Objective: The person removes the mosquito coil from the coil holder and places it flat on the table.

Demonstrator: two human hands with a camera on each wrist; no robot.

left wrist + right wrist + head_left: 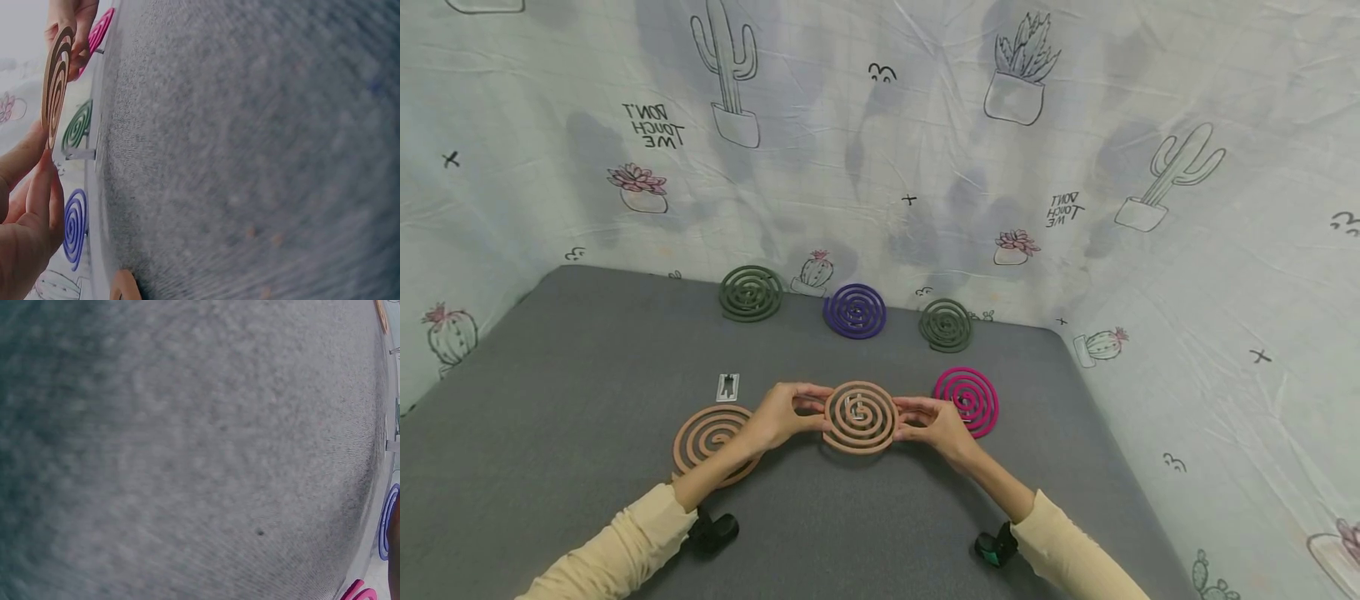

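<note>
A tan spiral mosquito coil (862, 415) is held up between both hands. My left hand (786, 417) pinches its left edge, thumb below and fingers above. At the opposite edge my right hand (942, 423) pinches it likewise. In the left wrist view the coil (57, 87) appears nearly edge-on, tilted upright above the table. Something metallic, like a small stand (852, 407), shows through its rings. Another tan coil (688, 450) is at the left, partly covered by my left forearm. A pink coil (981, 404) stands just behind my right hand.
Along the grey table's (587, 358) back edge are a green coil (751, 293), a purple coil (855, 312) and another green coil (946, 325). A bare metal stand (727, 387) lies left of centre. A printed cloth (880, 150) hangs behind. Dark straps circle both wrists.
</note>
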